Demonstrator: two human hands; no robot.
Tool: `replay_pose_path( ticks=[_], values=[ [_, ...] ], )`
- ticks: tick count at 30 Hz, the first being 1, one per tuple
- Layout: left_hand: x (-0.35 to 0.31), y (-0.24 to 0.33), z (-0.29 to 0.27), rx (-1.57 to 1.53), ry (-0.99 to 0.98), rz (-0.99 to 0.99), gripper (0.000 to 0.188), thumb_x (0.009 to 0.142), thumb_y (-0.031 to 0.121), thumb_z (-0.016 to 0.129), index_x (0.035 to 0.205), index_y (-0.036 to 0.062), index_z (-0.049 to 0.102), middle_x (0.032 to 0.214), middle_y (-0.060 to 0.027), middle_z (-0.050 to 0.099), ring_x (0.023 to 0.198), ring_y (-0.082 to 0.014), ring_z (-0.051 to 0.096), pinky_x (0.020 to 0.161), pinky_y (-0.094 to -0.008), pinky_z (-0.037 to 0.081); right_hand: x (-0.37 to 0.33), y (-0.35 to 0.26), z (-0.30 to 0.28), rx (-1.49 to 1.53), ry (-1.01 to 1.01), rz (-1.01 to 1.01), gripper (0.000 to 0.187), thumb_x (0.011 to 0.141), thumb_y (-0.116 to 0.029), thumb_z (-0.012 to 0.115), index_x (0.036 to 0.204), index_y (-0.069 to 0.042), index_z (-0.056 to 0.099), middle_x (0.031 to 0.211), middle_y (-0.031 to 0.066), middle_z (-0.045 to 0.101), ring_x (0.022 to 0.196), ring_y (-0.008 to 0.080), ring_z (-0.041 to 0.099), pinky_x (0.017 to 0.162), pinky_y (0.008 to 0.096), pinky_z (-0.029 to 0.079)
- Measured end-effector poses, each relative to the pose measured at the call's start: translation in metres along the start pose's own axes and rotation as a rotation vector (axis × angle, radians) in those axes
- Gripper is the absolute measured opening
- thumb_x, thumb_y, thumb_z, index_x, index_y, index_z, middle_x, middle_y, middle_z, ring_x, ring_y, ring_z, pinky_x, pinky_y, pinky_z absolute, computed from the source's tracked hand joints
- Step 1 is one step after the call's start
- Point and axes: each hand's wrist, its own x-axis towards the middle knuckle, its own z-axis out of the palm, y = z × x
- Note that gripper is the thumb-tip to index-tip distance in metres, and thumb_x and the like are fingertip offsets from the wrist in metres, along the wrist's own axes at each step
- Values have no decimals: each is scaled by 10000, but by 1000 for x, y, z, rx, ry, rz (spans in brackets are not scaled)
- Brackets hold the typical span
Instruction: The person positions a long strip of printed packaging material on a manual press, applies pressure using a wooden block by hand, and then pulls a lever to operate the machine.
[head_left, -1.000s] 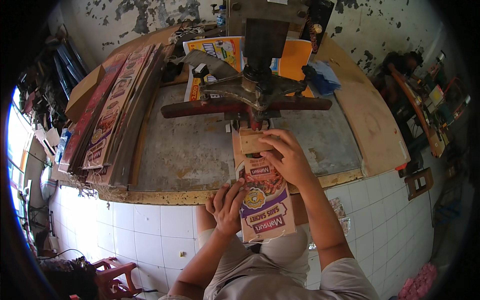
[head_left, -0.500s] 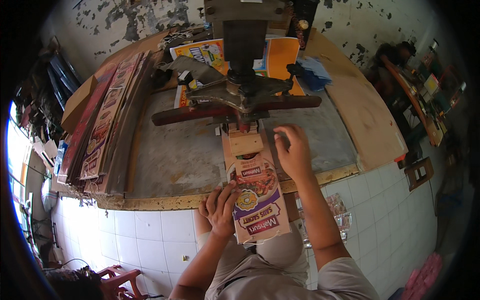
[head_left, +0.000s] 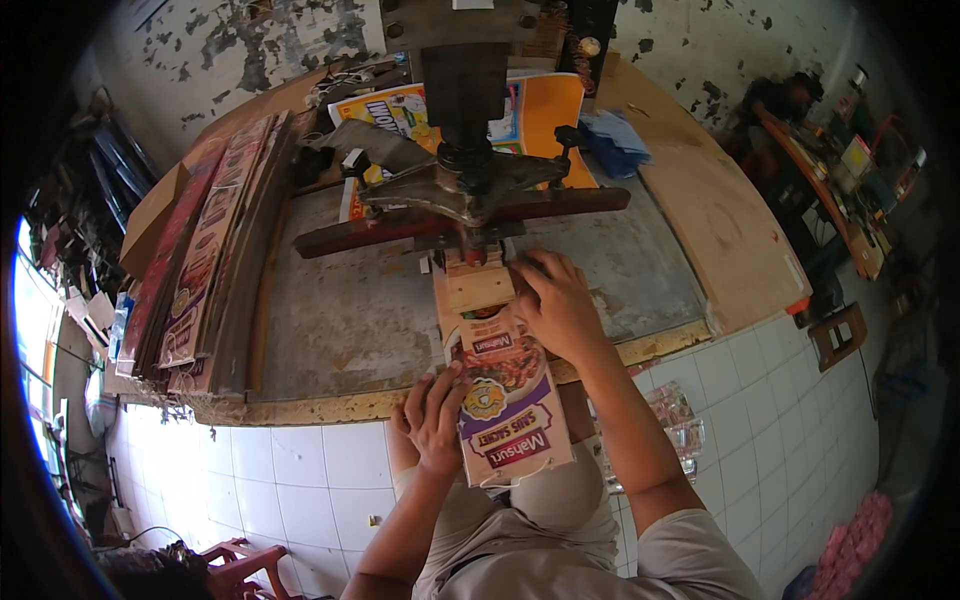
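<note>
White-tiled floor [head_left: 260, 460] below; above it the grey work surface [head_left: 340, 330], its front edge chipped and yellowish. Dark metal press [head_left: 465, 185] over the middle, its long red-brown crossbar blocking the view of what lies behind. At left, a stack of printed card strips [head_left: 205, 260], reds and creams, lettering on the top ones. Behind the press, bright sheets [head_left: 555, 115], orange, yellow and white, bold dark lettering, partly covered. Blue sheets [head_left: 615, 145] just right of these.

Printed card [head_left: 508, 410] runs out from the press, past the front edge, near end above the lap: cream ground, purple band, red panels with white lettering, yellow round badge, food picture; white string at its near end. Right hand [head_left: 560, 305] beside its far part, fingers bent near the wooden block; contact cannot be told. Left hand [head_left: 433, 420] at the card's left edge, fingers curled against it, whether pinching cannot be told. Small wooden block [head_left: 478, 288] at the card's far end, below the press head
</note>
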Motion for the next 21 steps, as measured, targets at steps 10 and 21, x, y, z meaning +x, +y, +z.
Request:
replay_pose_path(
  ticks=[10,21],
  values=[
    [-2,-1,-3,-47,-40,-31,330,1037,333,670,1312,202,798,1507,48,752,1393,-212,588,1220,-416,247,6,-17,-16,286,80,-119,396,1001,-176,792,1372,-67,707,1374,160,671,1224,416,666,1057,521,546],
    [18,-8,-43,-133,-269,18,643,848,327,870,1465,233,719,1620,79,664,1436,-219,581,1189,-425,335,5,-25,-18,252,-41,-107,486,964,-154,837,1414,-79,669,1236,169,714,1156,423,679,970,522,566]
  ],
)
